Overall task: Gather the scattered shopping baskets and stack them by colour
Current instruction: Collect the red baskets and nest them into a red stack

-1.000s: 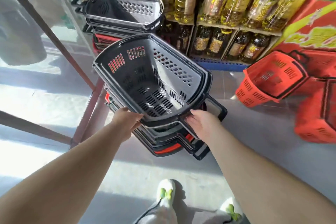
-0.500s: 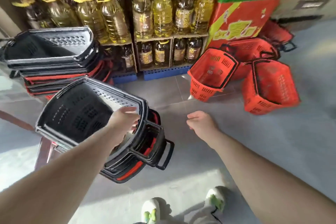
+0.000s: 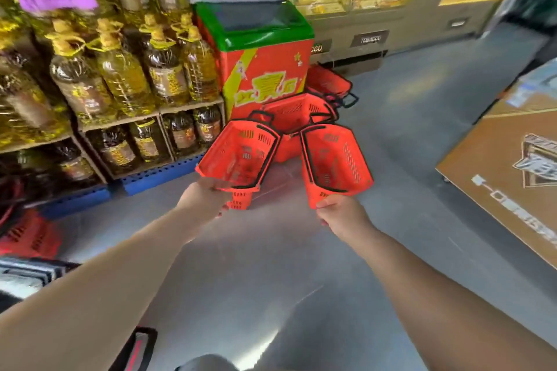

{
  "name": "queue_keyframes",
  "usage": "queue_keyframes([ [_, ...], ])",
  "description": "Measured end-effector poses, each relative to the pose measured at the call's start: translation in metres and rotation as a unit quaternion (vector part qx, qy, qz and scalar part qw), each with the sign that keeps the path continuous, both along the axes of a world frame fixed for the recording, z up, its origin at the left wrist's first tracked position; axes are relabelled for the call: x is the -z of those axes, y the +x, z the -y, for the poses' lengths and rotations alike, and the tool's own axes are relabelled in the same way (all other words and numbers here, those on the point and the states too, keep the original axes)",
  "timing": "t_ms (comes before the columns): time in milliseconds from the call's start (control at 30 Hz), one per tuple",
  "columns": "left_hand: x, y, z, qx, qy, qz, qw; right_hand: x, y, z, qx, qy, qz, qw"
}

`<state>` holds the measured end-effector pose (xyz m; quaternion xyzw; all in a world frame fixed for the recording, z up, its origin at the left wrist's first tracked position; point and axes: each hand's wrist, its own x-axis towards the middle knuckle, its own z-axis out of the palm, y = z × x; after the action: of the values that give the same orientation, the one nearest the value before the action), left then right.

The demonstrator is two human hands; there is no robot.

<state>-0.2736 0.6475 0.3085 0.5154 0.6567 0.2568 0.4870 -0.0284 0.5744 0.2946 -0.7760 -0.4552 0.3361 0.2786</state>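
Head view: the left red perforated plastic basket (image 3: 241, 156) and the right red perforated plastic basket (image 3: 334, 163) lie tipped on the grey floor (image 3: 301, 265). Their openings face the person, likely easing pickup, and their long axes converge away. The left hand (image 3: 205, 200) is at the left rim, its grip blurred. The right hand (image 3: 343, 214) pinches the right basket's near corner.

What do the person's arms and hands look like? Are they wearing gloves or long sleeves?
No gloves, no long sleeves. The left hand and right hand are bare, and both arms are bare as far as the picture shows. I see no watch, bracelet or ring, though the left hand is blurry.
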Motion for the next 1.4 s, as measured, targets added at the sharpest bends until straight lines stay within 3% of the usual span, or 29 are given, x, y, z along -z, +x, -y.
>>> queue_keyframes([
  [233,0.024,0.056,-0.072,0.014,-0.056,-0.032,0.998,0.013,0.063,-0.083,-0.011,-0.036,-0.009,0.999],
  [700,0.051,0.138,-0.357,0.013,-0.078,-0.041,0.996,0.026,0.135,-0.365,-0.039,-0.035,-0.009,0.999],
  [867,0.057,0.162,-0.409,-0.007,-0.090,-0.043,0.995,0.035,0.164,-0.427,-0.057,-0.044,-0.015,0.997],
  [1167,0.115,0.190,-0.446,-0.159,-0.130,-0.069,0.976,0.104,0.185,-0.555,-0.258,-0.110,0.036,0.959],
  [1400,0.232,0.200,-0.454,-0.226,-0.191,-0.089,0.951,0.193,0.174,-0.620,-0.346,-0.123,0.084,0.926],
])
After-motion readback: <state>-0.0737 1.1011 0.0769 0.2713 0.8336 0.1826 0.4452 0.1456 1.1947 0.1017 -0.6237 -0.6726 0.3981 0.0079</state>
